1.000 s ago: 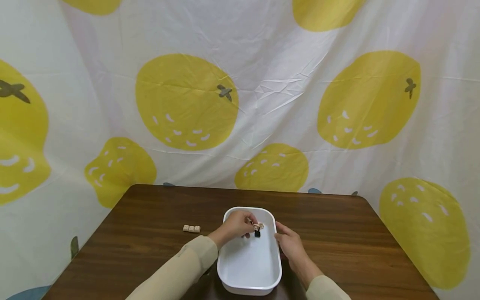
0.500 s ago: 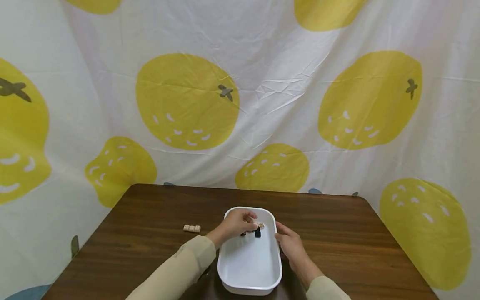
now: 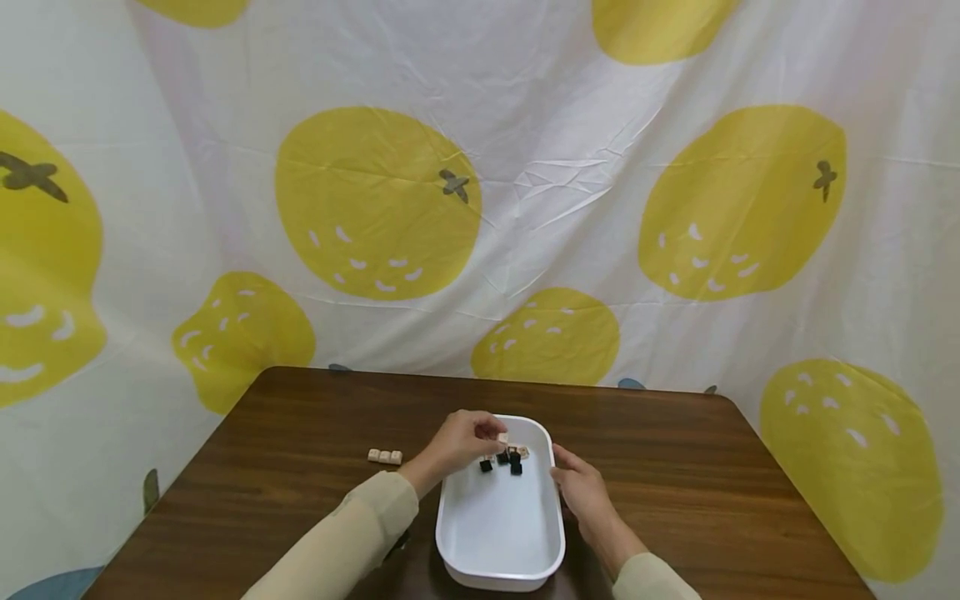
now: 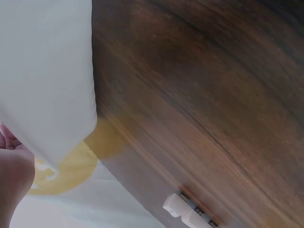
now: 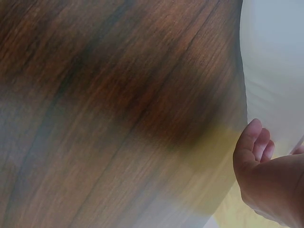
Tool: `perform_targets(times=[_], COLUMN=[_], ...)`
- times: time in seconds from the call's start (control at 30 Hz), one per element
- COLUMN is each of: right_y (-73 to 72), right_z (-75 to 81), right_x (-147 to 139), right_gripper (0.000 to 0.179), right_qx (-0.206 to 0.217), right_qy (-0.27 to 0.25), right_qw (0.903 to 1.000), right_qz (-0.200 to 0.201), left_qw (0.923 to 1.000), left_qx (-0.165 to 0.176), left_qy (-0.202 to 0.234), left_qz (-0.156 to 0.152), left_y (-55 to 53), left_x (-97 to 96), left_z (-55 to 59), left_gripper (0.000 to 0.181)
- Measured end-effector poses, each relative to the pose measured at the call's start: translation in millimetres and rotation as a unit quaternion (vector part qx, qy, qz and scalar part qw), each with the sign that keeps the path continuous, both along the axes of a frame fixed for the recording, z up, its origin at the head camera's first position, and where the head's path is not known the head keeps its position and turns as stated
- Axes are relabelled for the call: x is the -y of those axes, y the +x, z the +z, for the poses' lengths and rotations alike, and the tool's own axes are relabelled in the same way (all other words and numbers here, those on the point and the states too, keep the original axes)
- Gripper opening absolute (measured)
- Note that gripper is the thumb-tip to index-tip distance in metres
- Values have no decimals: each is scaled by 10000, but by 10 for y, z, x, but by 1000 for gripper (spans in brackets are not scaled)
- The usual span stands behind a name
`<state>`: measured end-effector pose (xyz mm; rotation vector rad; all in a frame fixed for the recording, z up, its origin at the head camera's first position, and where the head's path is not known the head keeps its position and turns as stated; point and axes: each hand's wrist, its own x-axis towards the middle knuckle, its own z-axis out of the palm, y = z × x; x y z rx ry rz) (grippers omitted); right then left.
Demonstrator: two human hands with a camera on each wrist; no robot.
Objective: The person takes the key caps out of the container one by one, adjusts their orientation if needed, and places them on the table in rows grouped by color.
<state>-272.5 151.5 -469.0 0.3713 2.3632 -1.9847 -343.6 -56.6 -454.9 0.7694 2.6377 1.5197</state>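
Observation:
A white rectangular tray (image 3: 501, 525) stands on the table, with several small black and beige keycaps (image 3: 516, 468) lying near its far end. Over that end my left hand (image 3: 461, 437) pinches a beige keycap (image 3: 502, 438) between thumb and fingers. My right hand (image 3: 585, 490) holds the tray's right side by the rim, its fingers against the outer wall in the right wrist view. Left of the tray, three beige keycaps (image 3: 385, 457) sit in a short row; part of that row shows in the left wrist view. The left fingertips are mostly hidden there.
The dark wood table (image 3: 675, 483) extends to both sides of the tray. Behind it hangs a white cloth (image 3: 555, 200) printed with yellow lemons.
My left hand has risen and shifted back and left, now with a beige keycap in its fingers. More black keycaps show in the tray. The right hand has stayed put.

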Motion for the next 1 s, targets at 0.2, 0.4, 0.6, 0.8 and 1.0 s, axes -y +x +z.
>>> perform_targets(times=[0.2, 0.4, 0.6, 0.8, 1.0], right_y=[5, -5, -12, -12, -4], right_z=[13, 11, 0, -2, -4], right_x=[5, 10, 16, 9, -5], right_gripper=[46, 47, 46, 46, 46], right_qx=[63, 86, 74, -1, 15], right_qy=[37, 78, 56, 18, 16], right_qw=[10000, 9999, 10000, 10000, 10000], right_qz=[-1, 7, 12, 52, 24], left_qw=[9999, 9992, 9977, 9960, 9938], left_qx=[28, -69, -57, -30, 46], left_qy=[62, 97, 115, 167, 78], left_qz=[106, 369, 661, 874, 1110], left_y=[-27, -51, -73, -108, -107], left_x=[115, 300, 500, 701, 943], left_z=[4, 33, 58, 25, 5], left_gripper=[15, 17, 17, 20, 19])
